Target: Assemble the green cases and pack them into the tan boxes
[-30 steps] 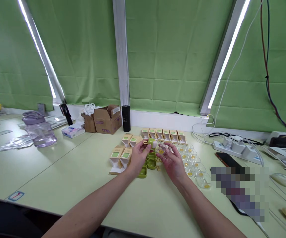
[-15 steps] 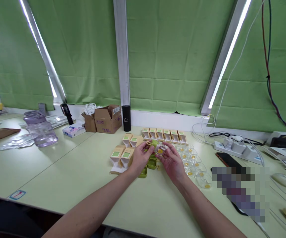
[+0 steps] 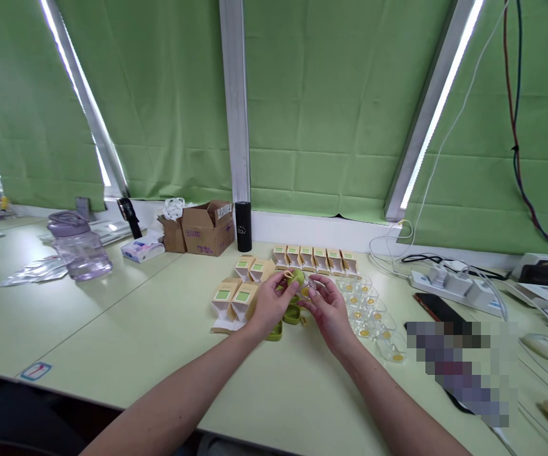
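1. Gripping green looped cap in left hand, pinched closed on it.
2. Holding clear container in right hand, against or just beside cap, raised over square green trays on table.
3. Judged to be fitting or adjusting cap at container mouth; cannot confirm seating.
4. Calls next, in judgement, for steadying container, squaring cap to it, and applying even pressure.
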Motion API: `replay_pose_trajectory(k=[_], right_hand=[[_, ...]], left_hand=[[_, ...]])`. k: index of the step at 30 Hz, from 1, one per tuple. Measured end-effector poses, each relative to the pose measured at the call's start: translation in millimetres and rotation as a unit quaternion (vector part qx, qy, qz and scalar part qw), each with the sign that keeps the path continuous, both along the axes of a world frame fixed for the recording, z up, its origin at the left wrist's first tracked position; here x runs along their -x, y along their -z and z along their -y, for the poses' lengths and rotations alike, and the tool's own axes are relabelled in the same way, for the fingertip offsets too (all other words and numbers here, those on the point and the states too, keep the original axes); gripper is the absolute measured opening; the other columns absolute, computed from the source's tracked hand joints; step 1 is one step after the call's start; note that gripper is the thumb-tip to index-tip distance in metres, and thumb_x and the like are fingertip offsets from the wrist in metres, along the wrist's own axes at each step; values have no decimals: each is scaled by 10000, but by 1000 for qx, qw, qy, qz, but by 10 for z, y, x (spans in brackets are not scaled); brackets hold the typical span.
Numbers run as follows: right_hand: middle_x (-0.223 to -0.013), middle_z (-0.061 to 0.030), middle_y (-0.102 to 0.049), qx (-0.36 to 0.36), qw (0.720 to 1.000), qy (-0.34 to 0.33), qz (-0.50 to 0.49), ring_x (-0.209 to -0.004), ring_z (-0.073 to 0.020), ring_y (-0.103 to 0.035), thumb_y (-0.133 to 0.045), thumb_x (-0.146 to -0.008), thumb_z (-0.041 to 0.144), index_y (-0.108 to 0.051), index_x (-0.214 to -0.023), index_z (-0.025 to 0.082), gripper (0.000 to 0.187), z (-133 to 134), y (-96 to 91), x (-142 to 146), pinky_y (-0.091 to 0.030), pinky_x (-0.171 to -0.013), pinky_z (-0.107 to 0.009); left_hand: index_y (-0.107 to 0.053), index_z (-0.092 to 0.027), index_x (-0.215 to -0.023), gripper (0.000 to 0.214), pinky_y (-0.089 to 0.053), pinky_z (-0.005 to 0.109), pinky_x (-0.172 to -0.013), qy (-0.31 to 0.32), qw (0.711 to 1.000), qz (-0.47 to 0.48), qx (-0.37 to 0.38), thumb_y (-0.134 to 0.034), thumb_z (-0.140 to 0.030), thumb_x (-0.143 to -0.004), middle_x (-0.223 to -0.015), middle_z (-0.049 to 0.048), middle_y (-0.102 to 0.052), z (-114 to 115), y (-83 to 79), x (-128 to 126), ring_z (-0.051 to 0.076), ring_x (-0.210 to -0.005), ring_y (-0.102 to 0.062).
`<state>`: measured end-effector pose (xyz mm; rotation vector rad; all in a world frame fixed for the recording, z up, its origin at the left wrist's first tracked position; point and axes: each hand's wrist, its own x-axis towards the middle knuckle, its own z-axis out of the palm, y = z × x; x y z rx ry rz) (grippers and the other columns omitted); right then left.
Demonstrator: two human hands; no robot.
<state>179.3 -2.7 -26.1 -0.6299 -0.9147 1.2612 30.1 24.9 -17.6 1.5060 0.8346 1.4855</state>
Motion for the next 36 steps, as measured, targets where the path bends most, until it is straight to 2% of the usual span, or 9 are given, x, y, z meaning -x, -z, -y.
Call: replay_pose_trajectory(k=[5,9,15,19,27,36], right_hand=[[-1123,-31,-691,-1,1000,1,19,-992,-216,-679,-953,-691,455,-679,-1081,279,508,0,19,-7,-649,-846,-399],[-1074,-30,-701,-10,999,5,40,-976,-221,-678,-943,-707,463,-664,-1107,280,521,-15,53,-23,-651,-831,-409],[-987,-33,-715,-56,995,12,87,-941,-221,-675,-925,-737,438,-658,-1165,273,531,-20,62,-21,-640,-810,-381],[-962,-14,-702,-67,993,0,97,-923,-219,-688,-934,-720,414,-646,-1168,292,547,0,52,9,-644,-811,-382],[-1019,-24,-693,-95,988,7,119,-914,-206,-691,-902,-764,438,-614,-1211,312,547,14,67,53,-643,-786,-347],[-1023,-20,-710,-79,993,2,89,-906,-214,-705,-914,-751,418,-633,-1196,314,536,21,37,66,-642,-805,-373]], left_hand=[[-720,-165,-1236,510,-594,346,-941,-15,999,-32,-20,-784,-523,-878,-1233,128,-731,13,-8,7,249,-1097,-719],[-717,-186,-1258,484,-575,343,-936,-17,997,-64,-40,-723,-539,-927,-1238,117,-702,15,-3,20,247,-1106,-693],[-741,-182,-1150,441,-571,348,-908,-16,993,-98,-69,-643,-573,-972,-1183,118,-662,26,-7,36,253,-1083,-664],[-725,-188,-1224,459,-565,358,-918,-20,992,-104,-70,-640,-565,-976,-1202,124,-642,32,-9,43,257,-1094,-648],[-721,-176,-1225,488,-561,382,-941,-11,993,-100,-54,-640,-584,-969,-1208,129,-624,11,11,49,247,-1048,-640],[-692,-176,-1296,532,-569,378,-976,-10,996,-81,-39,-663,-585,-958,-1263,133,-624,13,13,26,256,-1136,-648]])
